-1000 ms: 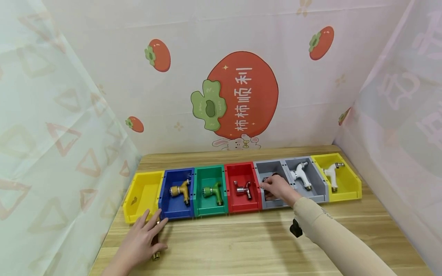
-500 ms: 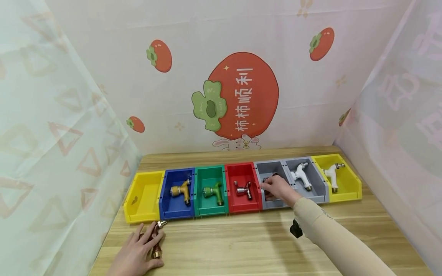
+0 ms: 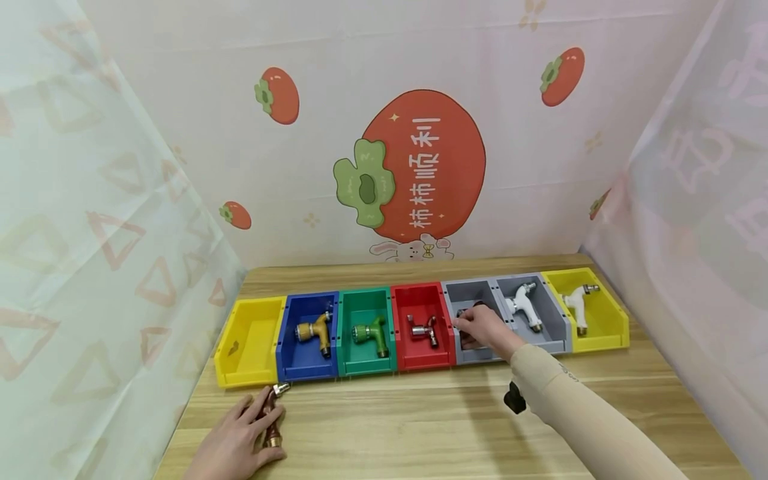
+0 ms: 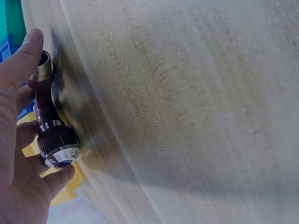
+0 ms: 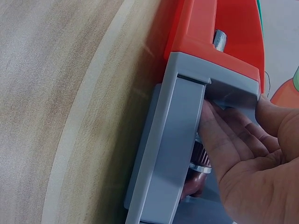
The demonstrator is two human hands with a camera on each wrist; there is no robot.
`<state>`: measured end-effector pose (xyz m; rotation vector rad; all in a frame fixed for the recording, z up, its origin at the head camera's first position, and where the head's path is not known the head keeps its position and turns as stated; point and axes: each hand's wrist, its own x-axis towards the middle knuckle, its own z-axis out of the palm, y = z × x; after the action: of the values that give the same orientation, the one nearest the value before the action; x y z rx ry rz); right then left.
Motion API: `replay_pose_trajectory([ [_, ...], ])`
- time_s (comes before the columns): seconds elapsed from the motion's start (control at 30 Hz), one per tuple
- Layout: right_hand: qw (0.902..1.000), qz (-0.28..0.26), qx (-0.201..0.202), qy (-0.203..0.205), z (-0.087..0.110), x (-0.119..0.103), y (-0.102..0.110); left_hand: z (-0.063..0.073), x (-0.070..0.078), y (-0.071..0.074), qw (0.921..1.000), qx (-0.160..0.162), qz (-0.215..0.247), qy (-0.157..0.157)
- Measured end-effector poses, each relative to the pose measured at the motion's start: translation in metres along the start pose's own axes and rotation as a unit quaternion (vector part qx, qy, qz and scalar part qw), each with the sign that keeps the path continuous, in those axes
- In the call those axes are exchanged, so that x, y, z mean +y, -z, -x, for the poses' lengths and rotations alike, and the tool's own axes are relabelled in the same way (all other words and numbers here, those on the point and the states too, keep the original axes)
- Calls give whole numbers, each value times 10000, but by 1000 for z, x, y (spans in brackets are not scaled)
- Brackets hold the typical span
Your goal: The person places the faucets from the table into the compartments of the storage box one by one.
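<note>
On the table my left hand (image 3: 234, 437) bends over a dark red-brown faucet (image 3: 273, 420) with brass threads and a silver nozzle. The left wrist view shows the thumb across the faucet's threaded end (image 4: 42, 70) and fingers around its ribbed knob (image 4: 57, 142). My right hand (image 3: 483, 327) reaches into the left grey bin (image 3: 468, 291). Its thumb is at the rim beside the red bin, with the other fingers inside. A brownish faucet (image 5: 194, 179) with a ribbed knob lies partly hidden by that hand; I cannot tell whether the fingers grip it.
Bins form a row: an empty yellow bin (image 3: 252, 333), a yellow faucet (image 3: 315, 332) in blue, a green faucet (image 3: 372, 335) in green, and a chrome faucet (image 3: 423, 331) in red. At right, white faucets (image 3: 525, 307) occupy grey and yellow bins. A printed curtain hangs behind.
My left hand has drawn back from the yellow and blue bins' front edges toward me, and its faucet has turned slightly, showing the nozzle. The right hand stays in the grey bin.
</note>
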<state>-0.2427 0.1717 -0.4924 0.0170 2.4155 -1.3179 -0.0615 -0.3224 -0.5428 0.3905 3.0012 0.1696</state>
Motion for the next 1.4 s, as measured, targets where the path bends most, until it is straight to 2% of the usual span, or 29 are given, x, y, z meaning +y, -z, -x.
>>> replay_pose_trajectory([
  [0.23,10000,-18,-13,-39,0,-1,1,-3,1,6,9999,-103,79,102],
  [0.4,10000,11,-19,-55,0,-1,1,-3,0,10,9997,65,214,48],
  [0.67,10000,3,-49,18,1,-1,0,1,-6,10,9978,553,88,-357],
  [0.83,10000,33,-29,-6,1,-1,1,5,-13,9,9924,890,-137,-841],
  [0.97,10000,-1,-29,-23,1,-1,1,8,-20,6,9808,1334,-528,-1317],
  [1.1,10000,-18,-36,-52,1,-1,2,11,-27,1,9613,1903,-929,-1765],
  [1.23,10000,-29,-44,-66,2,-1,1,12,-36,-1,9434,2327,-808,-2222],
  [1.4,10000,-40,-40,-62,3,-1,1,9,-41,5,9256,2631,-505,-2674],
])
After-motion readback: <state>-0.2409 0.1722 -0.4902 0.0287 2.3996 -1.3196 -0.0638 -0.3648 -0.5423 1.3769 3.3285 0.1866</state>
